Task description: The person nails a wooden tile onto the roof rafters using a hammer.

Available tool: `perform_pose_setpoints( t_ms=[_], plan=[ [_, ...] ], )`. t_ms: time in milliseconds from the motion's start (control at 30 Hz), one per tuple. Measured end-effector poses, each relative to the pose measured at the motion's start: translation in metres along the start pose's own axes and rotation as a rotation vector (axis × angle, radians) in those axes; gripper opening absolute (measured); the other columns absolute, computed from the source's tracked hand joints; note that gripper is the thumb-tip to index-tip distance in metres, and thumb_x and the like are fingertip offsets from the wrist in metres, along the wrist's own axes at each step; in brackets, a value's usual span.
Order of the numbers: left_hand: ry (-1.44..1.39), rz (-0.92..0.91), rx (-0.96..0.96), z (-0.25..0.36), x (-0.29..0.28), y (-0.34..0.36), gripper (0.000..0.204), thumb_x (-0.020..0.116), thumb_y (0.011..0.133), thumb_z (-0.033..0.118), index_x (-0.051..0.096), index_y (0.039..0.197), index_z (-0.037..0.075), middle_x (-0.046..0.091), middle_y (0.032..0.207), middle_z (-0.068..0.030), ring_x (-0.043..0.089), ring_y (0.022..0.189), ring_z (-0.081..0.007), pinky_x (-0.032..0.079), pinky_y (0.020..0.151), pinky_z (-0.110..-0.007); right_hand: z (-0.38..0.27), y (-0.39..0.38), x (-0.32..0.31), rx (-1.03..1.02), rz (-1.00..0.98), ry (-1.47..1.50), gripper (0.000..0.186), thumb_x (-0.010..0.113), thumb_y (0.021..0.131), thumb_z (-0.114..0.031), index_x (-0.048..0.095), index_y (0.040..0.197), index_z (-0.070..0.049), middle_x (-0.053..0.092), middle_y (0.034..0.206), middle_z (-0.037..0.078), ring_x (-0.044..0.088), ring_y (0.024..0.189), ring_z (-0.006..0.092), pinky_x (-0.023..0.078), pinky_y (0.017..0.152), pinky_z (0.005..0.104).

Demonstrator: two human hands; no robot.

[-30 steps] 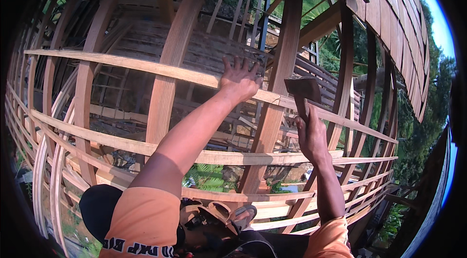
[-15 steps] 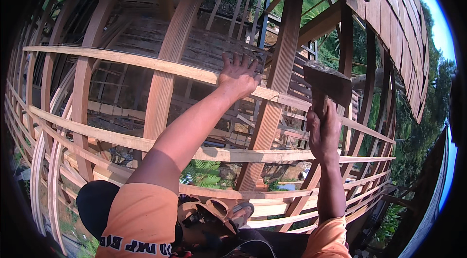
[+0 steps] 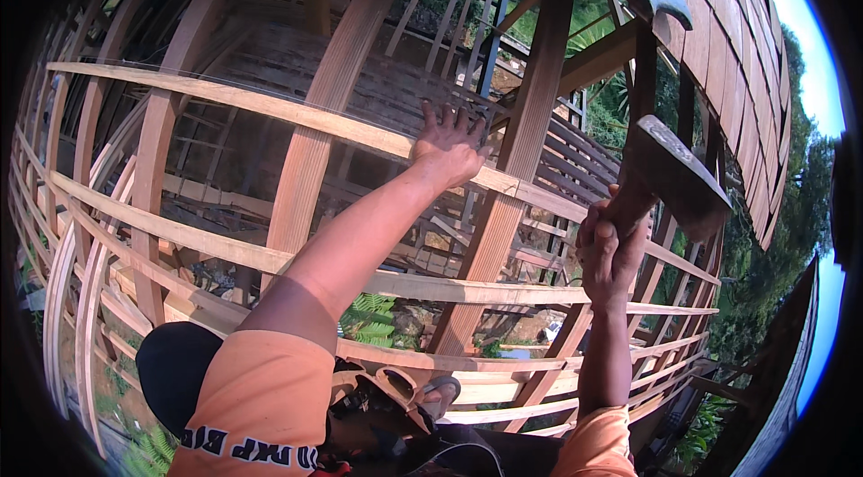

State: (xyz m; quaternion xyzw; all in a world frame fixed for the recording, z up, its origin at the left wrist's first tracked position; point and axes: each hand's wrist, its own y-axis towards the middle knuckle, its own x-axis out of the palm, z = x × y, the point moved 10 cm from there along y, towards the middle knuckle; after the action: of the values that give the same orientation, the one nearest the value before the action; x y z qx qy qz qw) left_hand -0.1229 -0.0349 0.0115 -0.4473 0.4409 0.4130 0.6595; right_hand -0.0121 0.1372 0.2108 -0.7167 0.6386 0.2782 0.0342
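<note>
Wooden lath [image 3: 297, 113] pinned by spread left hand [image 3: 449, 149] at frame centre; right hand [image 3: 611, 248] fisted around raised hammer [image 3: 674, 176]. Nailing step; next, probably an accurate downstroke.

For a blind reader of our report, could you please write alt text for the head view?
A person's right hand raises a wooden-handled steel hammer, while the left hand presses flat against a pale horizontal wooden batten on an open curved timber frame, with greenery visible beyond.
</note>
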Motion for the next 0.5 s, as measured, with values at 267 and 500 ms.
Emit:
perform_pose_setpoints(
  t_ms=[267, 500],
  plan=[
    [0.01, -0.002, 0.055, 0.018, -0.005, 0.002, 0.062, 0.023, 0.104, 0.051, 0.023, 0.158, 0.021, 0.023, 0.163, -0.0123, 0.02, 0.15, -0.0353, 0.008, 0.117, -0.067, 0.136, -0.068, 0.019, 0.443, -0.438, -0.742, 0.027, 0.055, 0.1, -0.019, 0.047, 0.119, -0.002, 0.063, 0.09, 0.029, 0.063, 0.079, 0.0438, 0.047, 0.069, 0.0486],
    [-0.015, 0.069, 0.029, -0.008, 0.0, -0.004, 0.06, 0.028, 0.104, 0.047, 0.028, 0.156, 0.016, 0.028, 0.161, -0.0128, 0.025, 0.147, -0.0371, 0.013, 0.116, -0.065, -0.029, 0.013, -0.013, -0.161, 0.126, 0.155, 0.051, 0.057, 0.099, -0.043, 0.043, 0.125, -0.001, 0.057, 0.086, 0.011, 0.055, 0.064, 0.0179, 0.045, 0.054, 0.0302]
  ],
)
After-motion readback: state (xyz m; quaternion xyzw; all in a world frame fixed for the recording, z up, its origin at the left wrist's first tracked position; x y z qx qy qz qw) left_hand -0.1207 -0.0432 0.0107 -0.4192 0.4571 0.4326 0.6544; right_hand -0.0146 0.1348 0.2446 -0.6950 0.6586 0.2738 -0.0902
